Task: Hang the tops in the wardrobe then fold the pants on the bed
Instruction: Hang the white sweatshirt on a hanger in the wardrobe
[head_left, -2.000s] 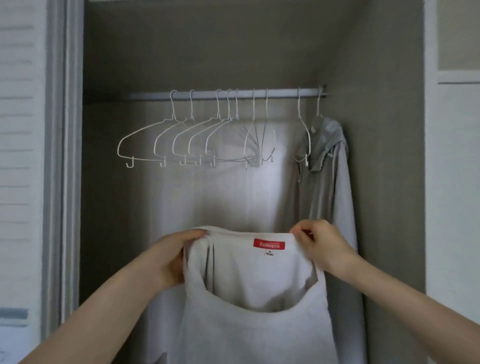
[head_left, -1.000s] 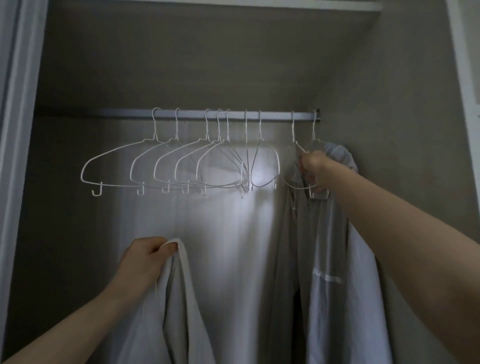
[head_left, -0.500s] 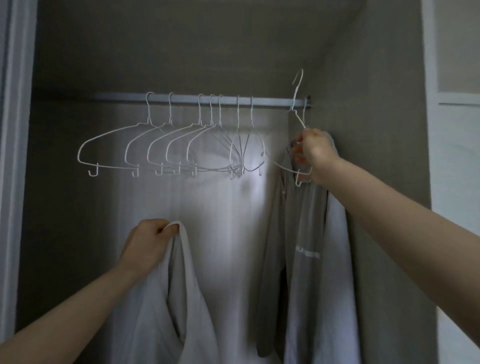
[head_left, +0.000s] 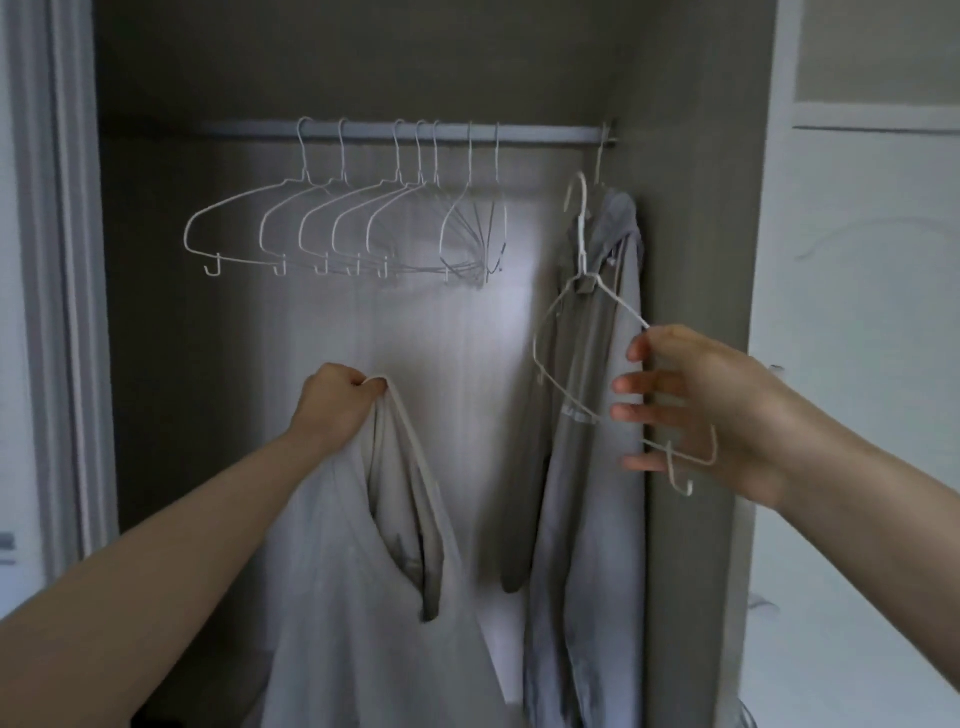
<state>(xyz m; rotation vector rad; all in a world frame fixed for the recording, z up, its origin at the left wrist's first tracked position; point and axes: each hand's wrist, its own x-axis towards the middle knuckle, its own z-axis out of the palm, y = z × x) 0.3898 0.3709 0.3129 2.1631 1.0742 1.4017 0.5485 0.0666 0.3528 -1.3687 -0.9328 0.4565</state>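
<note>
Right hand (head_left: 696, 410) at right of centre, fingers (head_left: 641, 387) spread and nearly straight, loosely carrying a thin white wire hanger (head_left: 582, 291) by its lower bar; hook end up, clear of the rail, dangling in front of an already hung grey long-sleeved top (head_left: 597, 467); hold looks slack, so a real chance of the hanger slipping off the fingers and dropping, or swinging and snagging its small end hook on the grey sleeve. Left hand (head_left: 332, 410) at lower centre, fingers curled tight round the shoulder strap of a pale beige sleeveless top (head_left: 374, 597), body of it hanging straight down toward the bottom edge; held by one strap only, so likely to twist or bunch while being threaded, and the wide neckline likely to slide off a thin wire shoulder once released. Further risk: knocking the row of empty white wire hangers (head_left: 332, 228) in the upper middle, bunched close on the grey metal rail (head_left: 545, 132), when going back up to hook on; narrow free gap between that row and the grey top at upper right.

No surface in view; bed and pants not visible. Dark-walled open wardrobe (head_left: 156, 312) filling the frame, dimly lit, paler back panel at centre; white slatted door frame (head_left: 57, 260) at far left; white panelled wall (head_left: 857, 312) at right.
</note>
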